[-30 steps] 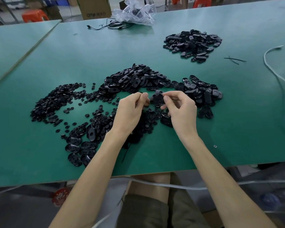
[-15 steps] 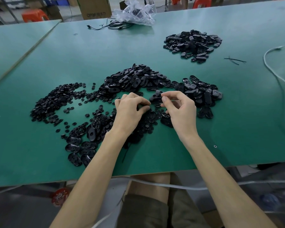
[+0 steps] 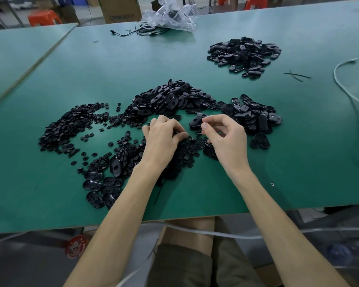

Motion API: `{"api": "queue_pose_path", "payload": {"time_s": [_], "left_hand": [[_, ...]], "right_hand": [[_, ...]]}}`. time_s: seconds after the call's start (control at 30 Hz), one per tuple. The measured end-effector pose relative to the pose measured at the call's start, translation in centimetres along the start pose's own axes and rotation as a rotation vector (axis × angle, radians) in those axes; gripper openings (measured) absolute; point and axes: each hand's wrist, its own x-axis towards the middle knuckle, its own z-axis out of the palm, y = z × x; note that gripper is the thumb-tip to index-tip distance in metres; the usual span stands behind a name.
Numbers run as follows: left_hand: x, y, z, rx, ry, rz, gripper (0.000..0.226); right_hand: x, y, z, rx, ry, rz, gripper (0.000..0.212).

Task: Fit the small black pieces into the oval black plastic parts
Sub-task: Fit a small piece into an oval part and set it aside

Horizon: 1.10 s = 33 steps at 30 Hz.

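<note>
Looking down from my head: my right grip (image 3: 226, 139) is closed by thumb and forefinger on one oval part (image 3: 195, 122), pinching its near end and holding it just above the green surface (image 3: 216, 193), the other fingers loosely curled beneath. My left grip (image 3: 163, 140) lies knuckles-up, fingers curled down into the small black pieces (image 3: 180, 154) strewn between my wrists; thumb and fingertip are drawn together, though I cannot tell whether a piece is caught between them; the two grips are near each other but apart. A wider spread of small pieces (image 3: 71, 125) runs off to my left; a central heap of oval parts (image 3: 170, 98) sits just beyond my knuckles; a right-hand heap (image 3: 255, 114) lies beside the held part; a few flat ovals (image 3: 100, 185) lie by my left forearm near the front edge; a far pile (image 3: 245, 52) sits well apart at the back right. A white cable (image 3: 350, 96) curves along the right side; a clear plastic bag (image 3: 172, 15) lies at the far edge.
</note>
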Motion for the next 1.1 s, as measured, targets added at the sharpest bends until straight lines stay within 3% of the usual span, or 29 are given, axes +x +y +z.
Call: {"api": "queue_pose_path", "payload": {"time_s": [0.17,0.37,1.1], "left_hand": [[-0.1,0.1,0.3,0.013,0.007,0.026,0.010],[-0.1,0.4,-0.2,-0.373,0.049,-0.035,0.010],[-0.2,1.1,-1.0,-0.718,0.056,0.038,0.012]], "right_hand": [[-0.1,-0.1,0.0,0.013,-0.016,-0.006,0.021],[-0.2,-0.3,0.0,0.010,-0.052,-0.003,0.028],[0.0,-0.1,0.0,0.015,-0.065,0.009,0.024]]}}
